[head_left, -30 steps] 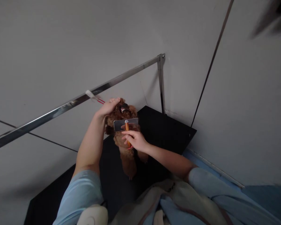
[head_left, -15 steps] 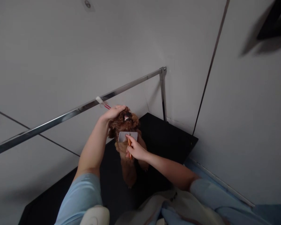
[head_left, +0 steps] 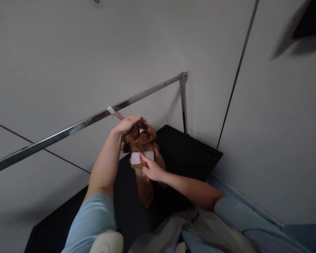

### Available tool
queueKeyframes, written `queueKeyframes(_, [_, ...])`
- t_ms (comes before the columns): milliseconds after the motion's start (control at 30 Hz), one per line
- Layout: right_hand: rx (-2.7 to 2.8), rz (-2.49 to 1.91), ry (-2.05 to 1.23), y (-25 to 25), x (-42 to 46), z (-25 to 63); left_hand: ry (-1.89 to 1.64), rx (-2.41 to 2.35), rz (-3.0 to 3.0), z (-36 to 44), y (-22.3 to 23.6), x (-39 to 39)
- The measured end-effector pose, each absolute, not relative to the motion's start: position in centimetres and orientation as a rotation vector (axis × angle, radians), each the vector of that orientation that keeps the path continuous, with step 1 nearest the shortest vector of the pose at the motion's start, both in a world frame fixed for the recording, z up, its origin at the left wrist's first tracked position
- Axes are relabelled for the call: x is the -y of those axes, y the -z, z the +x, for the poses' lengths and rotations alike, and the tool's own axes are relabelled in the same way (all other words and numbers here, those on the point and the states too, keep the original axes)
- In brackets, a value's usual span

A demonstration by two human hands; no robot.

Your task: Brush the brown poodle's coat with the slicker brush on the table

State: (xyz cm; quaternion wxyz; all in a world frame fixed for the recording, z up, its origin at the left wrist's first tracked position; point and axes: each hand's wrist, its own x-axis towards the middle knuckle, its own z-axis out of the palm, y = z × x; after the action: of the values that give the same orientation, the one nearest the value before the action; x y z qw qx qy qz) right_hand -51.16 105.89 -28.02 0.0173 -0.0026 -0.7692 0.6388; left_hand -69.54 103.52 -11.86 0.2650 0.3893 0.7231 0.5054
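Note:
A small brown curly dog (head_left: 143,140) stands upright on a black table (head_left: 189,158), its muzzle lifted. My left hand (head_left: 127,123) is curled around the dog's head and muzzle from the left, holding it up. My right hand (head_left: 152,170) grips the orange handle of a slicker brush (head_left: 142,157), whose metal back plate lies against the dog's chest. A red leash (head_left: 120,117) runs from the dog's neck up to the metal bar.
A chrome grooming bar (head_left: 100,114) slants across the view and meets an upright post (head_left: 183,102) at the table's back edge. Grey walls close in behind and to the right. My blue sleeves and a grey apron fill the bottom.
The brush has moved down the dog's front, from just under the chin to the chest. My left hand has kept its hold on the head. The camera shifted slightly.

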Motion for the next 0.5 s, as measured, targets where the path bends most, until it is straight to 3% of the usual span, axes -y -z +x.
queueKeyframes(100, [2.485,0.05,-2.269,27.9,-105.5,-50.5,-1.387,-1.946,1.057,-69.5,11.8,-103.6])
queueKeyframes(300, [2.281,0.041,-1.855,25.7,-107.3,-51.5,-1.403,-1.966,1.048,-69.3,11.5,-103.4])
queueKeyframes(433, [2.385,0.089,-2.155,26.1,-107.1,-50.9,-1.416,-1.938,1.034,-69.1,11.6,-103.3])
queueKeyframes(500, [2.395,0.175,-2.085,25.9,-107.4,-50.7,-1.402,-1.921,1.04,-69.0,11.5,-103.2])
